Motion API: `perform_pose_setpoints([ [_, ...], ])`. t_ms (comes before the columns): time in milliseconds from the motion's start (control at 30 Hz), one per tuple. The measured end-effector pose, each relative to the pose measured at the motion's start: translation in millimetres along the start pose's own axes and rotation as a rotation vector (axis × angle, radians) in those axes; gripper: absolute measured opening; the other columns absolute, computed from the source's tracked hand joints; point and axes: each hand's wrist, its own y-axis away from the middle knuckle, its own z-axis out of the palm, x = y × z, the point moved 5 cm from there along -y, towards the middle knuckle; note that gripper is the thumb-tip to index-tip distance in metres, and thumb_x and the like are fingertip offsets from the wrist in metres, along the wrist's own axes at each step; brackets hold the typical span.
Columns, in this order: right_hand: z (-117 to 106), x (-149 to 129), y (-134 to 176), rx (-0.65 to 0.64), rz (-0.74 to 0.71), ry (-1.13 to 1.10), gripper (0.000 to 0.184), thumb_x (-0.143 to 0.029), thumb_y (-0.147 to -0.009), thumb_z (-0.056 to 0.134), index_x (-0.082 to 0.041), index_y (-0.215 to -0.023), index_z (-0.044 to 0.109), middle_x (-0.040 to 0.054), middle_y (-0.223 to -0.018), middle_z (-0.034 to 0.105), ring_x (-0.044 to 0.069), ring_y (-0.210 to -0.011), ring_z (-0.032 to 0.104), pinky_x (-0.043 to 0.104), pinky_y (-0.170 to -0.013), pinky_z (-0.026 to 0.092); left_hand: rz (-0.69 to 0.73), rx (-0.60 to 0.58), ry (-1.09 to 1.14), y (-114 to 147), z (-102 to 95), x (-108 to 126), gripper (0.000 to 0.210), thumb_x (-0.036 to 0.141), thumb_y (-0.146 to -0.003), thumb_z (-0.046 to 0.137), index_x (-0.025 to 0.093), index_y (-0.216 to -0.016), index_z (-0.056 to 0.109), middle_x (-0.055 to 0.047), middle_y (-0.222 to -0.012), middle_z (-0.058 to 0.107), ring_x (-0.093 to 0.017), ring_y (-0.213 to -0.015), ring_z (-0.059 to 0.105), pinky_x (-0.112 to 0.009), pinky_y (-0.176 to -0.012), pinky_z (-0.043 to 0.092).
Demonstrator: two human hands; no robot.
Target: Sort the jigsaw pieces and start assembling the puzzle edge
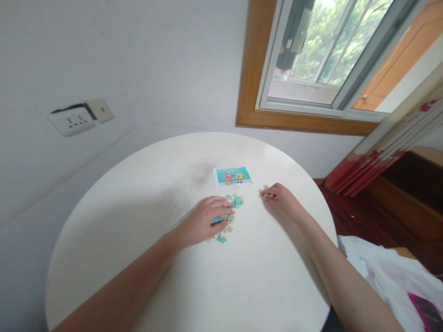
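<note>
the loose puzzle pieces (237, 200) are lying in a small heap on your side of the picture card (232, 177), most of them looking teal, green or pale. your left hand (206, 216) is resting over the heap, just nearer to you than the card, its fingers loosely spread and its thumb standing apart. your right hand (281, 199) is working to the right of the card and a little nearer to you, its fingers pinching a small pale-green piece (261, 195) close to the tabletop (242, 286); whether more is sitting in the curled fingers, you cannot tell from here. you seem to be sorting or placing single pieces; the next move probably calls for turning this one the right way and checking it against the card. the card is showing a pink star figure and a yellow square one, under loopy lettering too small to read. beyond the card to the left, a wall socket (74, 121) is showing no readable label.
</note>
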Motion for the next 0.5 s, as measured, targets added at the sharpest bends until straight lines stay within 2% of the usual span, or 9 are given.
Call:
perform_pose_setpoints([
  [133,-3.3,-10.0,0.5,0.033,-0.061,-0.044,0.027,-0.014,-0.082,0.063,-0.020,-0.106,0.073,0.0063,-0.096,0.062,0.014,-0.075,0.061,0.028,-0.077,0.050,-0.016,-0.002,0.002,-1.6,-1.4,2.7,0.025,0.032,-0.091,0.058,0.027,-0.113,0.069,-0.005,-0.127,0.065,-0.023,-0.122,0.054,-0.042,-0.106,0.042],
  [233,0.1,-28.2,1.3,0.068,-0.175,-0.087,0.026,-0.016,-0.084,0.060,-0.020,-0.106,0.072,0.0066,-0.095,0.062,0.017,-0.081,0.061,0.031,-0.080,0.050,-0.023,0.007,0.009,-3.1,-2.7,4.5,0.024,0.031,-0.090,0.058,0.026,-0.111,0.070,-0.006,-0.126,0.066,-0.023,-0.120,0.055,-0.042,-0.104,0.043],
  [333,9.9,-48.8,1.8,0.115,-0.290,-0.015,0.026,-0.016,-0.087,0.057,-0.022,-0.107,0.073,0.0081,-0.096,0.063,0.021,-0.091,0.059,0.036,-0.087,0.047,-0.031,0.017,0.014,-3.7,-3.2,4.8,0.023,0.029,-0.090,0.058,0.026,-0.110,0.070,-0.006,-0.124,0.066,-0.023,-0.118,0.056,-0.041,-0.104,0.043],
  [500,27.3,-64.1,0.0,0.111,-0.278,0.134,0.026,-0.027,-0.092,0.056,-0.023,-0.113,0.071,0.0100,-0.102,0.061,0.024,-0.097,0.053,0.040,-0.090,0.041,-0.033,0.035,0.022,-4.1,-3.3,4.6,0.021,0.028,-0.091,0.057,0.026,-0.106,0.071,-0.005,-0.121,0.068,-0.022,-0.116,0.057,-0.040,-0.103,0.043],
])
